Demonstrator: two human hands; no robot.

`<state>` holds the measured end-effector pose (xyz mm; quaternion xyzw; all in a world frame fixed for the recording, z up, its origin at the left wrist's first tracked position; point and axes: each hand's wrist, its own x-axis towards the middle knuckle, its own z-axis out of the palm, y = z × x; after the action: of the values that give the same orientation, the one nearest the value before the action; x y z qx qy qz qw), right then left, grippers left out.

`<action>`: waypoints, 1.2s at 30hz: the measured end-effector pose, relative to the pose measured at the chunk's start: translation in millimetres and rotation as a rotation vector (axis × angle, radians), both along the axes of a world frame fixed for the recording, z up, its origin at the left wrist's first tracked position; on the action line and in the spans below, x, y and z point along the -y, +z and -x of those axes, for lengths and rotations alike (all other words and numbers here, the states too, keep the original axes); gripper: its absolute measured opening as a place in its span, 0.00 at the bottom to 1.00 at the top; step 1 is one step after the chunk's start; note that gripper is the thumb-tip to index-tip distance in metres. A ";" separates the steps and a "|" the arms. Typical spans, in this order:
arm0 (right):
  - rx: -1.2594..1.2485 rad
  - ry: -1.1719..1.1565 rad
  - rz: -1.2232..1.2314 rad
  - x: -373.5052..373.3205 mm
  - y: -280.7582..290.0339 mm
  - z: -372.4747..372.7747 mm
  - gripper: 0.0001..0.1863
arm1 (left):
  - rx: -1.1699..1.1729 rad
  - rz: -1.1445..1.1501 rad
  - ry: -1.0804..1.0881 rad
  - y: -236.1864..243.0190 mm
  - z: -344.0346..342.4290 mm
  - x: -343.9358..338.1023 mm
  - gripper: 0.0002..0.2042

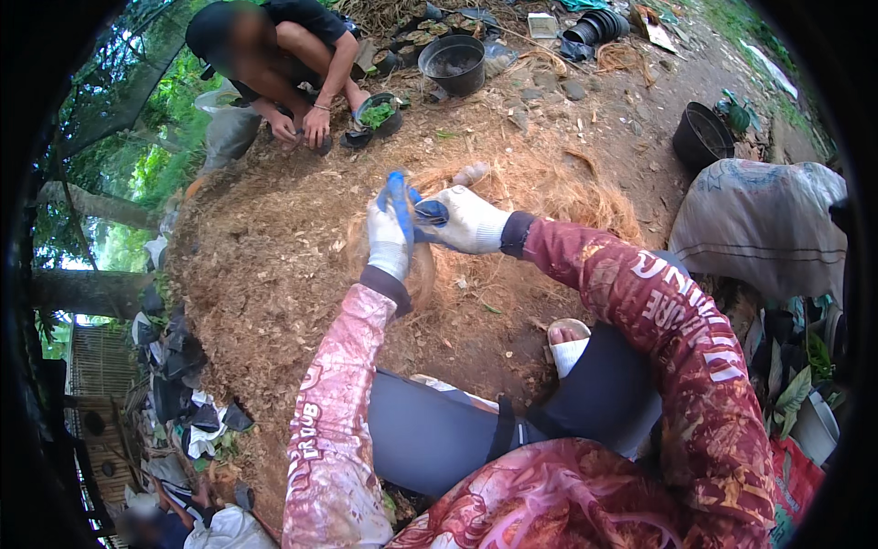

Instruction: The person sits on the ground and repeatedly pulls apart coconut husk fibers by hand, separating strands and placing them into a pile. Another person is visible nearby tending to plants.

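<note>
The gloved left hand (391, 227) and right hand (465, 220) meet near centre; brown strands (422, 274) show at their six o'clock, but the gloves mask whether either grip closes on any. Loose fibre (585, 203) spreads towards three o'clock.

Person is wearing long-sleeved patterned top (540, 499) — maroon, pink and whitish blotches mixing. Left sleeve (331, 412) is looking paler pink, right sleeve (700, 375) deeper maroon; both are bearing white lettering and ending in dark cuffs (518, 234). Left hand (390, 233) and right hand (468, 218) are wearing white gloves, blue coating showing. Legs are sporting dark blue-grey trousers (434, 421) — white open-toed covering (569, 355) wrapping one foot.
</note>
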<state>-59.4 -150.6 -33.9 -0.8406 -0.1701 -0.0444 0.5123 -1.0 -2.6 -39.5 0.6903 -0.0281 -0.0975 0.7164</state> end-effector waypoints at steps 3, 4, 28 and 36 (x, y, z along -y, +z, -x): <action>-0.044 -0.050 -0.176 -12.5 -7.3 2.0 0.16 | 0.018 0.024 0.034 -0.9 -6.6 -2.9 0.25; -0.068 -0.102 -0.130 -15.8 -8.2 1.0 0.16 | 0.019 0.107 0.024 -2.8 -11.6 -4.0 0.25; 0.177 -0.169 0.385 1.0 4.1 0.6 0.26 | -0.073 0.151 0.067 -9.0 -35.0 -13.0 0.26; 0.182 -0.136 0.301 -0.2 -11.6 -0.7 0.17 | -0.080 0.082 0.028 -22.4 -14.3 2.9 0.32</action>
<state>-58.6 -150.4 -45.5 -0.9097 -0.1635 -0.1289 0.3592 13.3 -5.5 -61.9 0.6562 0.0061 -0.1138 0.7459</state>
